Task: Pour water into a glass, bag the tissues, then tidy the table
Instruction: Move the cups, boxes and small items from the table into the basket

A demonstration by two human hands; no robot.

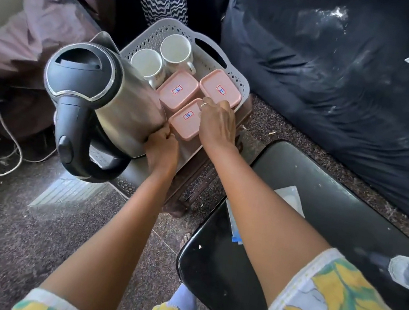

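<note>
A grey perforated tray (159,32) holds two white mugs (177,49), three pink lidded containers and a steel electric kettle (117,96); the nearest pink container (186,120) lies between both hands; the right hand (218,124) rests over its right edge, ringed fingers (206,103) spread and reaching onto the neighbouring far-right container (220,89); the left hand (164,147) is clenched at the container's near-left corner, beside the kettle's base; whether either truly grips it I cannot tell; a black table (322,196) stands to the right.
</note>
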